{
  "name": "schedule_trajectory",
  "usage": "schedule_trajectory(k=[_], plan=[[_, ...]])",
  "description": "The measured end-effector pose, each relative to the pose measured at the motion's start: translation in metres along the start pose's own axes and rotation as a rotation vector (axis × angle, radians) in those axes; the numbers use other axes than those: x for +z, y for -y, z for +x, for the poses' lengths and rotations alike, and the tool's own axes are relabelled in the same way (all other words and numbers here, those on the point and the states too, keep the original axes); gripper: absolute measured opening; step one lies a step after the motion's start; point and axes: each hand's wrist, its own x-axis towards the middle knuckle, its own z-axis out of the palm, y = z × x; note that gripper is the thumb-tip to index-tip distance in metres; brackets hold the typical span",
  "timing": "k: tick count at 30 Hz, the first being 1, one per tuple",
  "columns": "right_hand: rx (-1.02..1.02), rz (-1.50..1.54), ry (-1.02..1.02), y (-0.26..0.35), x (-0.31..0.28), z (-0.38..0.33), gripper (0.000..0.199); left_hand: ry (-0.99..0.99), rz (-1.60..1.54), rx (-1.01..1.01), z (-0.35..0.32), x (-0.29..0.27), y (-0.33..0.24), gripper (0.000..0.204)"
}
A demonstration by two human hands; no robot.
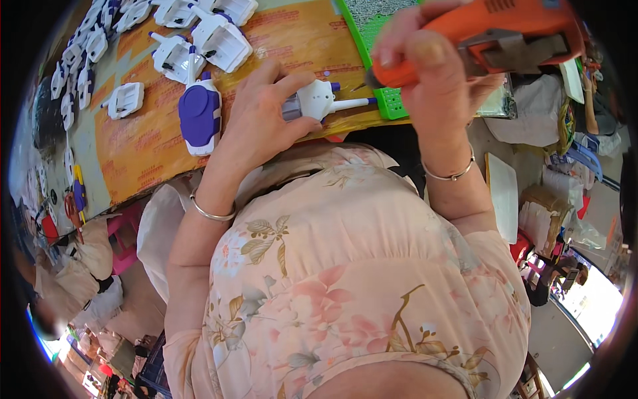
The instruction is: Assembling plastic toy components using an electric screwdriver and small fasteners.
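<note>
My left hand (pixel 260 113) is closed around a white plastic housing (pixel 316 100) with a purple tab and a thin stem that points right. It holds this piece down near the table's front edge. Raised at the upper right, my right hand (pixel 435 80) grips an orange power screwdriver (pixel 495 43), whose dark nose points left toward the housing's stem. Beside my left wrist lies a white unit with a purple cover (pixel 200 116). Part of the housing is hidden under my left fingers.
A green tray (pixel 392 103) with small metal parts stands beyond the housing. Several open white shells (pixel 221 43) lie at the back left of the table (pixel 143 156), more piled along its far left. A yellow-and-blue tool (pixel 80 189) lies at the left edge. A grey cloth bundle (pixel 525 113) sits at right.
</note>
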Motion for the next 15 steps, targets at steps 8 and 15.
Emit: schedule_trajectory(k=[8,15], plan=[[-0.471,-0.615,0.476,-0.029,-0.009,0.019,0.016,-0.053,0.024,0.074,-0.001,0.005,0.003,0.057],[-0.476,-0.736,0.470,-0.031,-0.013,0.015,0.014,-0.046,0.038,0.061,-0.002,0.005,0.002,0.058]])
